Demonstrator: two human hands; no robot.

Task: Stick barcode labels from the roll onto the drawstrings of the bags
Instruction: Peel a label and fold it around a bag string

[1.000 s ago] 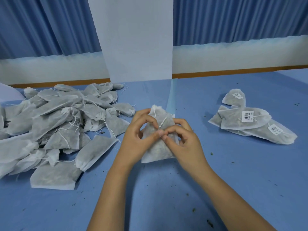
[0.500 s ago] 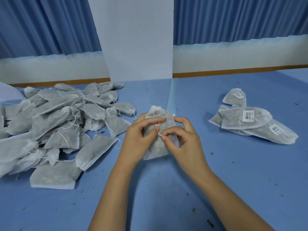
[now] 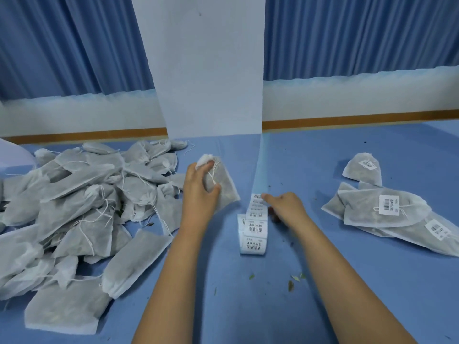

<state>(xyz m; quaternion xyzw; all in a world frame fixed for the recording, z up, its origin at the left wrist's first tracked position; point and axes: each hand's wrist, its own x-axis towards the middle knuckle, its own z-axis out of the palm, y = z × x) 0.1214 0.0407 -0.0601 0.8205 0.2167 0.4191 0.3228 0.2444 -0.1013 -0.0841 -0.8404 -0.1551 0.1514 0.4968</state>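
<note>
Bag [image 3: 225,188] released by right hand [image 3: 285,207], now at roll [image 3: 253,235]

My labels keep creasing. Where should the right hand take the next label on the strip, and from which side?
Probably the right edge of the farthest label, coming from the right. Bare backing starts just beyond it, so it peels next, and that edge faces the right hand. The left hand holds the bag on the other side.
</note>
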